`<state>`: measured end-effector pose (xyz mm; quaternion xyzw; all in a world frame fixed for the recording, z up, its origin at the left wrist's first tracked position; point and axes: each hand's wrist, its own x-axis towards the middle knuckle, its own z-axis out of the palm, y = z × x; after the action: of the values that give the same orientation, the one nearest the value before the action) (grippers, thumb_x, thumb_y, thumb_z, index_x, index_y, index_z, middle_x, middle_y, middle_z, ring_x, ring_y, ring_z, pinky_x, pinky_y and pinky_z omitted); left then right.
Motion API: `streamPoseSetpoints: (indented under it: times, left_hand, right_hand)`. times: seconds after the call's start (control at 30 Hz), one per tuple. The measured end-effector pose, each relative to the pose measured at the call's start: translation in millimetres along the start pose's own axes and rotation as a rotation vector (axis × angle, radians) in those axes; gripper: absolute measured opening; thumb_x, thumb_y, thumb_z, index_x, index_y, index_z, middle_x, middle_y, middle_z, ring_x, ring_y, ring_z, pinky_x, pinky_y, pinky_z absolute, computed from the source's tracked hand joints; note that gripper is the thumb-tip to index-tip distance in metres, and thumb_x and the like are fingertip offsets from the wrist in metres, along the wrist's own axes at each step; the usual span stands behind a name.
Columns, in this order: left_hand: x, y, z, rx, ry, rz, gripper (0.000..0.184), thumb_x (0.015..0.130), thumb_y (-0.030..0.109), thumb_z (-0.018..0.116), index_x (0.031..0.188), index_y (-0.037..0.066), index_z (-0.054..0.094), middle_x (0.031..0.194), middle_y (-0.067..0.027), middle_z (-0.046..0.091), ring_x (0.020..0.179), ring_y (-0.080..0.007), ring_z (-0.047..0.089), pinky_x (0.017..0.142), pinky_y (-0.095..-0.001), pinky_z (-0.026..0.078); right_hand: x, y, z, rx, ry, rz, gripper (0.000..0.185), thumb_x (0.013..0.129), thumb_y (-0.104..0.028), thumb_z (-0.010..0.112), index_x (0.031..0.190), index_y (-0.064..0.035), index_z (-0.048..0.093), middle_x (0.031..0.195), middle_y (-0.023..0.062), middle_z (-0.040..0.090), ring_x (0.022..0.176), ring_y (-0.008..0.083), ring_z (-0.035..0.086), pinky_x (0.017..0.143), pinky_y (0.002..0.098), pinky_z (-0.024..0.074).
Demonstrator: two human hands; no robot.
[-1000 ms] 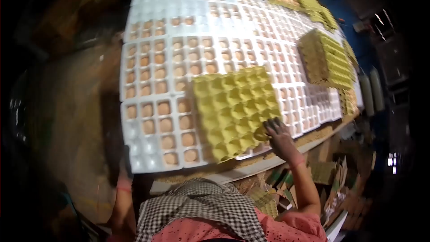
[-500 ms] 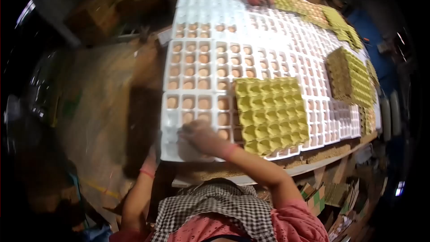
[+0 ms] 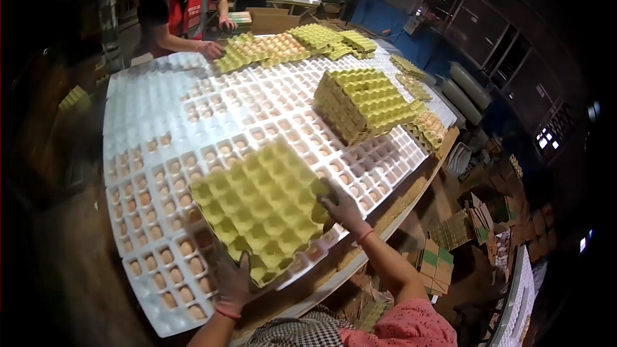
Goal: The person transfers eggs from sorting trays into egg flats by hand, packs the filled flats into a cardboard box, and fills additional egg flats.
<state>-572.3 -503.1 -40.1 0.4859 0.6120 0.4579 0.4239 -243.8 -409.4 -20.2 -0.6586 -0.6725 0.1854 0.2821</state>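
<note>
A yellow pulp egg tray [image 3: 260,199] with bare cups sits between my hands, above the white trays at the table's near side. My left hand [image 3: 232,286], in a thin glove, grips its near-left edge, thumb on top and the other fingers hidden beneath. The right edge is held by my right hand [image 3: 342,207], also gloved, with fingers partly over the rim. White foam egg trays [image 3: 128,258] lie under and around it, many cells filled with light brown eggs [image 3: 186,293]. Some eggs below the yellow tray are hidden.
A tall stack of yellow egg trays [image 3: 353,106] stands on the white trays to the right. Farther back lie yellow trays holding eggs [image 3: 276,46]. A co-worker in a red vest [image 3: 193,9] stands at the far left side. Cartons [image 3: 437,263] lie beyond the table's right edge.
My view has turned right and up. My right hand has left the eggs in the near-left white tray, and both hands now hold the yellow egg tray, which appears rotated.
</note>
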Motion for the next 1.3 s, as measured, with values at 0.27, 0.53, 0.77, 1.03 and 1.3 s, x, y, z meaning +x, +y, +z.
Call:
streamPoseSetpoints:
  times: [0.27,0.53,0.77,1.03,1.3]
  left_hand:
    - [180.6,208.5,274.3,-0.004,-0.091,0.690,0.073,0.093,0.013,0.062,0.151,-0.003,0.021,0.147,-0.0238,0.040,0.133,-0.0334,0.044,0.112,-0.0372,0.034]
    - [242.3,230.9,443.3,0.584,-0.359,0.125,0.068,0.098,0.047,0.047,0.142,-0.003,0.035,0.117,-0.0335,0.060,0.107,-0.0491,0.060,0.098,-0.0497,0.046]
    - [238.0,239.6,423.6,0.356,-0.398,0.354,0.059,0.098,0.038,0.048,0.139,-0.002,0.034,0.124,-0.0320,0.054,0.114,-0.0447,0.054,0.102,-0.0463,0.041]
    - [267.0,300.5,424.0,0.570,-0.315,0.293,0.071,0.096,0.023,0.050,0.147,-0.010,0.014,0.130,-0.0366,0.050,0.120,-0.0474,0.053,0.101,-0.0478,0.044]
    - [290.0,239.1,440.1,1.146,-0.738,0.379,0.055,0.099,0.037,0.047,0.133,-0.004,0.054,0.130,-0.0238,0.060,0.123,-0.0406,0.055,0.103,-0.0442,0.044]
  right_hand:
    - [188.4,115.3,-308.9,0.045,0.551,-0.183,0.048,0.096,-0.011,0.055,0.143,-0.0105,0.049,0.129,0.0131,0.064,0.105,0.0190,0.067,0.091,0.0315,0.0541]
    - [301.8,343.4,-340.8,-0.169,0.086,0.219,0.056,0.095,-0.033,0.054,0.142,-0.0039,0.047,0.135,0.0210,0.058,0.123,0.0327,0.057,0.102,0.0369,0.0430]
    - [274.2,314.4,-354.6,-0.197,0.151,0.112,0.046,0.096,-0.035,0.052,0.139,-0.0178,0.054,0.116,0.0213,0.067,0.107,0.0378,0.064,0.094,0.0412,0.0492]
    - [322.5,286.2,-380.0,-0.043,0.558,-0.361,0.041,0.093,-0.011,0.054,0.134,-0.0084,0.058,0.116,0.0197,0.067,0.108,0.0352,0.065,0.093,0.0380,0.0510]
    - [361.5,300.3,-339.9,-0.922,0.209,-0.183,0.049,0.090,-0.015,0.058,0.138,-0.0144,0.055,0.132,0.0185,0.059,0.126,0.0342,0.053,0.104,0.0453,0.0431]
